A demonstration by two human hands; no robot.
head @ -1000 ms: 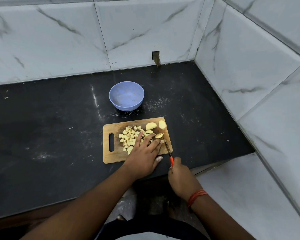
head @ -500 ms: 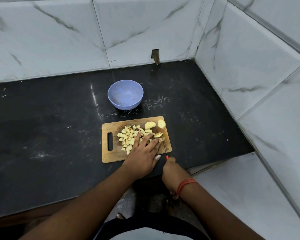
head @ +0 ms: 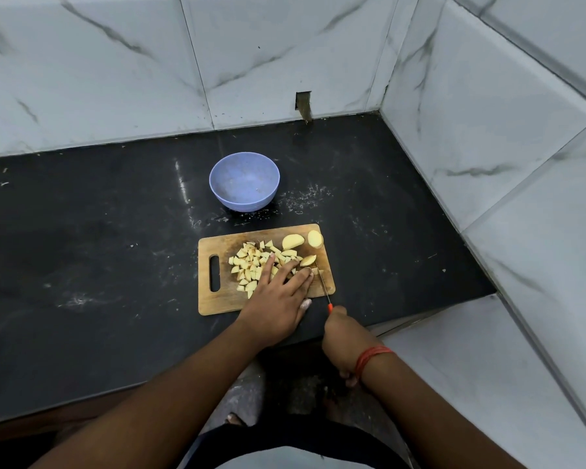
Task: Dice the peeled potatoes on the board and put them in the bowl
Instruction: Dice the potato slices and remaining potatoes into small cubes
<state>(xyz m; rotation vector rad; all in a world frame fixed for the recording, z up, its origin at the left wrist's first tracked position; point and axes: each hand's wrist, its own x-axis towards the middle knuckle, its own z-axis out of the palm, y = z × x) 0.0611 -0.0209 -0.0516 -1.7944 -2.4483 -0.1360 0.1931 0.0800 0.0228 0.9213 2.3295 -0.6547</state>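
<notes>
A wooden cutting board lies on the black counter. Several diced potato pieces are heaped on its middle. Two larger peeled potato chunks sit at the board's far right corner, and a third lies just beyond my fingertips. My left hand rests flat on the board with fingers spread over the dice, hiding some of them. My right hand grips an orange-handled knife; its thin blade lies along the board's right side, beside my left fingers. The blue bowl stands empty beyond the board.
The black counter extends far to the left. White marble-tiled walls close the back and right side, with a small hole in the back wall. The counter's front edge runs just under my wrists.
My right hand has drawn back toward me and a little left, taking the knife with it. My left hand stays pressed on the potato pieces.
</notes>
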